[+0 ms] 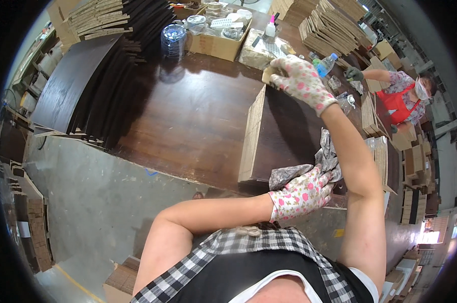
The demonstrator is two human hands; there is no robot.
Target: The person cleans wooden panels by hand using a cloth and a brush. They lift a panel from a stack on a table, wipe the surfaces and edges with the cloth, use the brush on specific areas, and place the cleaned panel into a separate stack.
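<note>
A stack of dark brown boards [281, 151] with pale raw edges stands on the brown table [188, 121] in front of me. At the far edge of the stack, my right hand [304, 83], in a white glove with pink flowers, is closed round a small tan block [267, 76]. Whether the block is a sponge or wood I cannot make out. My left hand [301, 196], gloved alike, lies at the near end of the stack with its fingers on a crumpled grey cloth [289, 175]. Part of that cloth spreads up beside my right forearm.
Dark boards [77, 86] lean in a row on the left. At the back are a large clear bottle [174, 40], a cardboard box [213, 45] of supplies and a pink-tipped white bottle [271, 28]. A masked co-worker in a red apron [394, 105] works on the right.
</note>
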